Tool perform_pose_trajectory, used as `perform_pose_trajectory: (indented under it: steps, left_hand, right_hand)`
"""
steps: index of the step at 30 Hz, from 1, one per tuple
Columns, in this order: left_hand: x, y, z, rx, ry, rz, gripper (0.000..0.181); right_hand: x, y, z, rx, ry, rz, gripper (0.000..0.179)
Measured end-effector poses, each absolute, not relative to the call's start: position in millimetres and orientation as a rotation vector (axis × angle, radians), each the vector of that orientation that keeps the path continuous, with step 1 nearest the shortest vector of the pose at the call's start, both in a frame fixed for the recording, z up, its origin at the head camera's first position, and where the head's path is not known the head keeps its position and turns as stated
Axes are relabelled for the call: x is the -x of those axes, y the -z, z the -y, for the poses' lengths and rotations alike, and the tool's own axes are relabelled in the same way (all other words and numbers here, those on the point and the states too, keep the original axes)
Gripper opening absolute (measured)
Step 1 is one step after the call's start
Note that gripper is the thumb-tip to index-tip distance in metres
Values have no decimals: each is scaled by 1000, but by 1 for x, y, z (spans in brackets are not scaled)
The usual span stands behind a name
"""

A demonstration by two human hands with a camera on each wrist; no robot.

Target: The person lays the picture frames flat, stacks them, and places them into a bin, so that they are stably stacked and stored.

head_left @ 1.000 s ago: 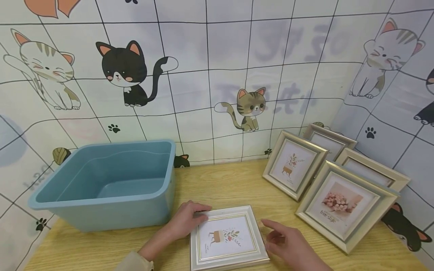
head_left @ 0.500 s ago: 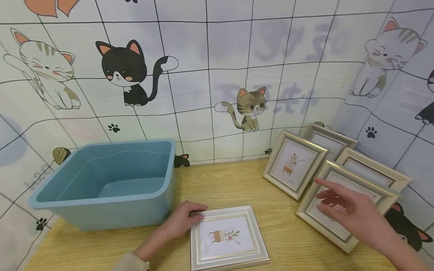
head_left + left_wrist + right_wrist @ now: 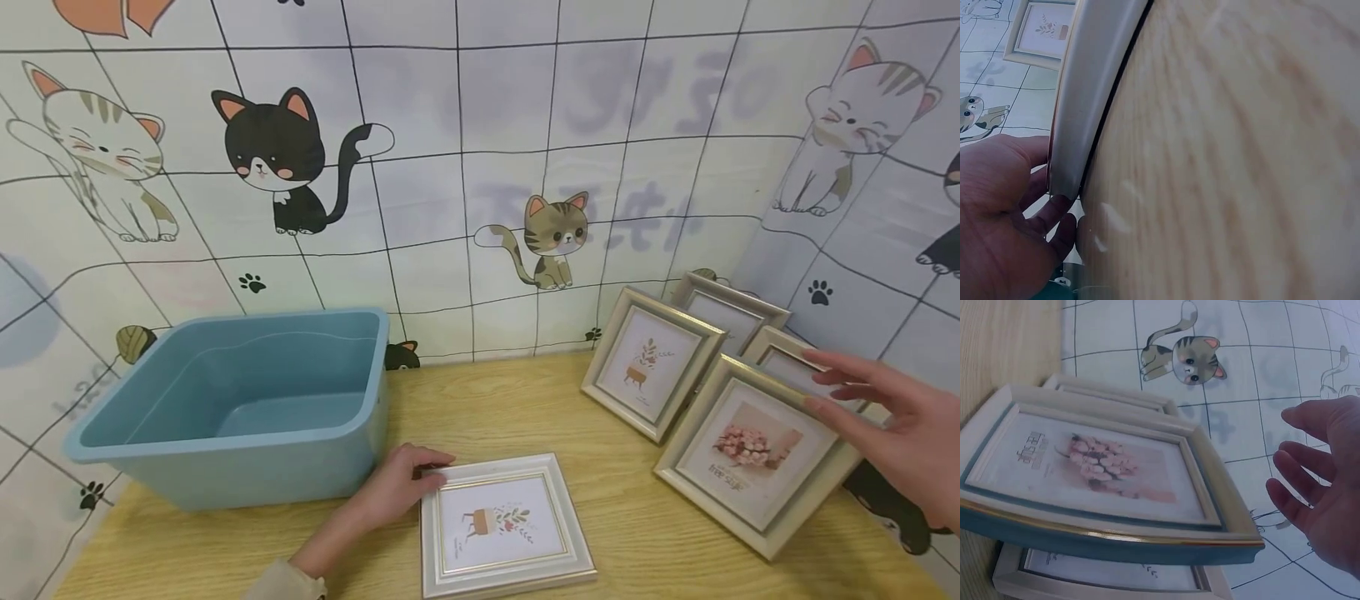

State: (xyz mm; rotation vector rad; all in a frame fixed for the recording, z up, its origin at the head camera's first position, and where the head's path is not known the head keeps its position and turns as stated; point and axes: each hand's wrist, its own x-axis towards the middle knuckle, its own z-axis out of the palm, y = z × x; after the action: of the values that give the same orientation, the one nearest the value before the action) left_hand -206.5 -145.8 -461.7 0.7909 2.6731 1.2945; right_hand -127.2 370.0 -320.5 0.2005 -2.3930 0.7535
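A white picture frame (image 3: 558, 508) with a thin gold inner line and a plant picture lies flat on the wooden table. My left hand (image 3: 405, 483) rests at its far left corner, thumb over the top; in the left wrist view the fingers (image 3: 1050, 215) touch the frame's side (image 3: 1088, 87). On the right, a champagne-coloured picture frame (image 3: 750, 442) with a pink flower print stands tilted. My right hand (image 3: 900, 425) is beside its upper right corner, fingers loosely spread. In the right wrist view that hand (image 3: 1329, 481) is apart from the frame (image 3: 1116, 469).
A blue plastic basin (image 3: 247, 467) stands at the left. More picture frames lean behind and beside the pink-flower one, including a plant-print frame (image 3: 652, 367) and two at the back (image 3: 723, 312). A cat-printed wall covering (image 3: 420, 208) runs behind the table (image 3: 480, 400).
My right hand has moved from beside the flat frame up and right to the standing frames. The left hand has drawn back slightly at the flat frame's corner.
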Motion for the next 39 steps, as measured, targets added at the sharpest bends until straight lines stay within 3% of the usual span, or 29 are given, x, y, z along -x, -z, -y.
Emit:
perform_pose_trajectory:
  steps: [7,28,39]
  left_hand:
    - [205,459,146,-783,-1300,-2671,25]
    - [207,461,144,-763,-1277,-2678,24]
    - [205,460,145,-789,-1305,-2660,25]
  right_hand:
    - [138,331,-384,-90,-644,2487,54]
    - [161,351,-423,-248,-832,2570,43]
    - [162,354,-423,-82,-974,2632,42]
